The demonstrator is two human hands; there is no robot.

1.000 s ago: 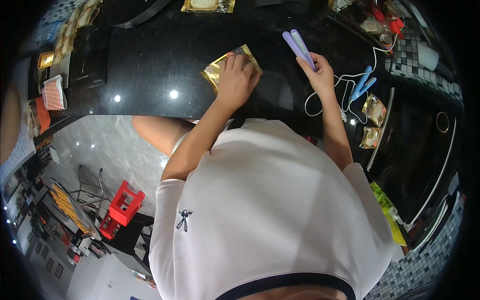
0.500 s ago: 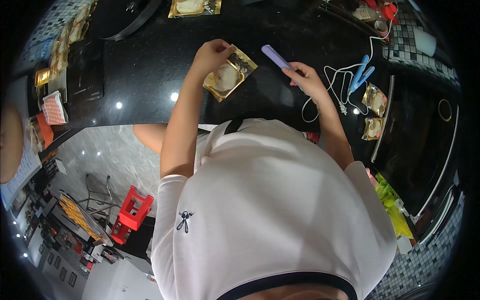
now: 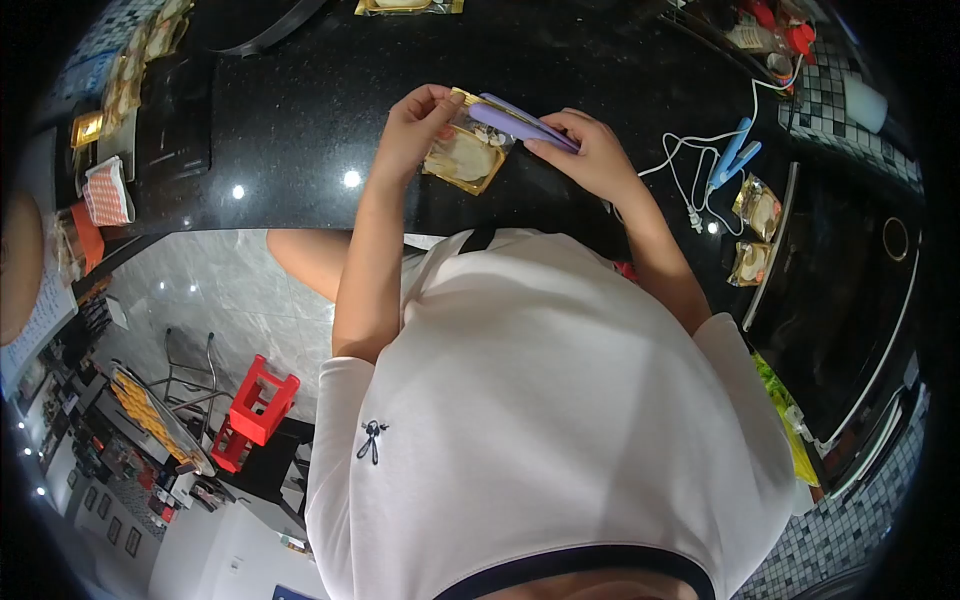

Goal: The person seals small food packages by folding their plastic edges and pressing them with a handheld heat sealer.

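Note:
A gold-edged clear packet (image 3: pixel 466 158) with a pale, flat round item inside is held over the black counter. Its top left corner is pinched by my left hand (image 3: pixel 412 128). My right hand (image 3: pixel 592 152) is closed around the handle end of a purple mini hair straightener (image 3: pixel 512 121). The straightener's two arms lie across the packet's upper edge, with the edge seemingly between them. Whether the arms are pressed fully together I cannot tell.
A blue mini straightener (image 3: pixel 733 155) with a white cord (image 3: pixel 680 160) lies at the right, near two small gold packets (image 3: pixel 757 208). Another gold packet (image 3: pixel 410 6) is at the far edge. A red-checked pouch (image 3: pixel 108 192) stands left. A person's arm (image 3: pixel 20 265) shows at far left.
My right hand has moved left, bringing the purple straightener from beside the packet onto its upper edge. The left hand keeps its pinch on the packet's corner.

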